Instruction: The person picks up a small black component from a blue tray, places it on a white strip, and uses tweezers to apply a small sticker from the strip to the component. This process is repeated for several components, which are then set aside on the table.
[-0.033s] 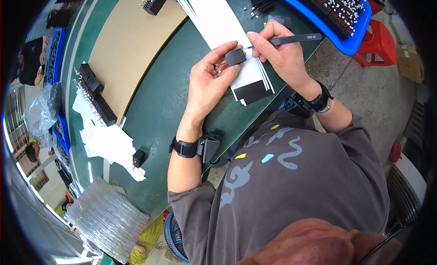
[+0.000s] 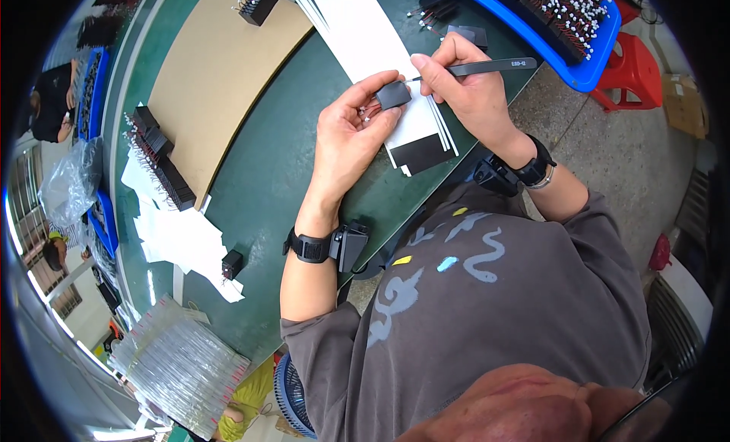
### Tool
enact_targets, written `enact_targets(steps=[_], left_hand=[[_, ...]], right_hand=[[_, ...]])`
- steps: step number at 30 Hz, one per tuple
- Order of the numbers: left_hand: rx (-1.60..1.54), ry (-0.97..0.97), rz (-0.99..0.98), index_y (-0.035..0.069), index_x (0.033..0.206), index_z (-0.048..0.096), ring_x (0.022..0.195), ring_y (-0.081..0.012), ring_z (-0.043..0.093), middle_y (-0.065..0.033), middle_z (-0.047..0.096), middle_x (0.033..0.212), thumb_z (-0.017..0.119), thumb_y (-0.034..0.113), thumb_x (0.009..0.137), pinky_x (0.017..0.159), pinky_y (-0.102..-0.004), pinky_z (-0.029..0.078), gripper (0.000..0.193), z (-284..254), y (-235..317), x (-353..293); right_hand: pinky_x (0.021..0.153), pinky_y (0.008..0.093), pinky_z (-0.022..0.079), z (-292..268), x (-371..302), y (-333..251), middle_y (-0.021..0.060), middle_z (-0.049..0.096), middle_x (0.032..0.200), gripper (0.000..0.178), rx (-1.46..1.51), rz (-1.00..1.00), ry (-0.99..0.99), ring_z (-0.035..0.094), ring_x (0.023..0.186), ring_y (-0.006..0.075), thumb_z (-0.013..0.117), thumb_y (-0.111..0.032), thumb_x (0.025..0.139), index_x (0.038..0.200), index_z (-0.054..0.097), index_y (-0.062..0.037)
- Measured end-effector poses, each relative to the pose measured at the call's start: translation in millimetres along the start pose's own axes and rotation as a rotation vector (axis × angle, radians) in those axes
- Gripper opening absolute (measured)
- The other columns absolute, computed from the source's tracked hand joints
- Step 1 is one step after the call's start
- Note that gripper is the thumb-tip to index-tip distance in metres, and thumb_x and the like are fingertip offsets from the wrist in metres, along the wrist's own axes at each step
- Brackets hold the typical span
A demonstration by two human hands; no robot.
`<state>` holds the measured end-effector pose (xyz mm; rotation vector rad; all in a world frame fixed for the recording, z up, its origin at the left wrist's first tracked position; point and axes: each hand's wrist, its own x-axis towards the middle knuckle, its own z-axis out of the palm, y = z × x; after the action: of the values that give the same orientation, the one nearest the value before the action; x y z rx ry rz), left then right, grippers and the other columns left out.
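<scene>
My left hand (image 2: 348,130) is closed around a small black rectangular block (image 2: 393,95), gripped between thumb and fingers. Thin red wires with white ends (image 2: 368,111) trail from the block into my palm. Black tweezers (image 2: 494,65) lie in my right hand (image 2: 471,88), pinched near the front between thumb and fingers. Their tip meets the block's right edge; whether it grips anything there is too small to tell. Beneath both hands lie long white sheets (image 2: 380,39), with a black strip (image 2: 420,153) across their near end.
A blue tray (image 2: 582,79) full of wired black blocks stands at the far right, near a red stool (image 2: 635,73). Brown board (image 2: 220,69) covers the left of the green table (image 2: 266,176), with rows of blocks (image 2: 163,164) along it. Bundled clear plastic (image 2: 179,358) lies nearer left.
</scene>
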<state>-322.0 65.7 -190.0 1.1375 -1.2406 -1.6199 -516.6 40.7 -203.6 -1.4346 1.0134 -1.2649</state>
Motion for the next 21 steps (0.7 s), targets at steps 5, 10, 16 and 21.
enact_targets(steps=[5,10,16,21], left_hand=[[-0.053,0.028,0.028,-0.004,0.135,0.057,0.109,-0.0147,0.066,-0.0116,0.068,0.123,0.064,-0.004,0.093,0.099,-0.0266,0.052,0.042,0.2,1.5,-0.1],[-0.104,0.023,0.027,-0.004,0.133,0.058,0.109,-0.0147,0.066,-0.0109,0.068,0.122,0.064,-0.003,0.094,0.096,-0.0256,0.053,0.040,-3.1,1.7,-2.0],[-0.245,0.041,0.011,-0.005,0.129,0.059,0.106,-0.0141,0.067,-0.0117,0.068,0.118,0.064,0.000,0.096,0.090,-0.0252,0.057,0.034,0.8,-0.4,0.3],[-0.053,0.007,-0.070,-0.006,0.125,0.060,0.105,-0.0143,0.067,-0.0132,0.068,0.117,0.063,0.000,0.097,0.090,-0.0263,0.058,0.029,-2.2,-0.3,0.0]], right_hand=[[0.062,0.0192,0.046,-1.2,0.1,-6.7,0.0053,0.070,0.082,0.019,0.132,-0.019,0.154,0.057,0.066,0.0047,0.064,-0.015,0.101,0.086,0.058,-0.0044],[0.067,0.0210,0.048,-7.7,-7.7,-11.3,0.0068,0.072,0.094,0.008,-0.106,-0.240,0.029,0.061,0.072,0.0074,0.066,-0.009,0.098,0.095,0.063,-0.0018],[0.074,0.0233,0.051,-6.8,-0.9,-10.0,0.0073,0.071,0.100,0.018,-0.380,-0.282,-0.191,0.064,0.080,0.0116,0.071,0.000,0.090,0.108,0.066,-0.0020],[0.076,0.0258,0.051,-5.9,2.0,-21.2,0.0062,0.069,0.096,0.018,-0.465,-0.314,-0.208,0.064,0.082,0.0127,0.073,-0.001,0.088,0.104,0.065,-0.0017]])
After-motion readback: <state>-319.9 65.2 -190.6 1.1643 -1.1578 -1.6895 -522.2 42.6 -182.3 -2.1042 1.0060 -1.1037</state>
